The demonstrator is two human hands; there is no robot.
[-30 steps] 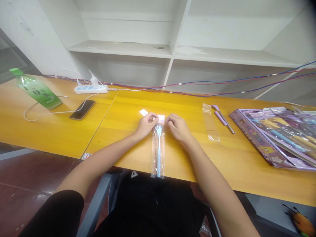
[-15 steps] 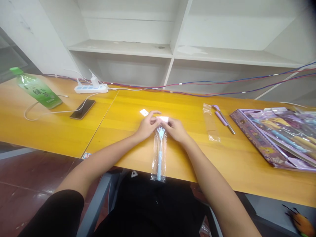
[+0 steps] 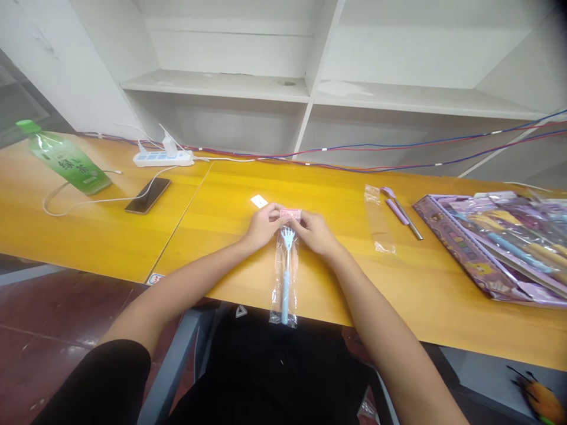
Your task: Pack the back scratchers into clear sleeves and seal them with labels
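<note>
- The blue back scratcher lies in a clear bag in front of the person, hand-shaped head pointing away, lower end reaching just past the near edge of the surface.
- The left hand has its grip nearly closed, thumb and fingers pinching the left side of the bag's top, by the pink header.
- The right hand mirrors it at the right side, its grip likewise closed down on the bag; exactly how the far fingertips sit is hidden.
- The scratcher is probably light, with a stiff, slim metal shaft and a thicker handle; the handle looks the surest place to take hold.
- The splayed tips of its head seem the more delicate part, best not squeezed.
- The bag's film looks thin, soft and slippery, likely to crease or slide, so a fingertip pinch at the header's edges suits it.
- Nearby on the surface, a small white card lies just beyond the left hand.
</note>
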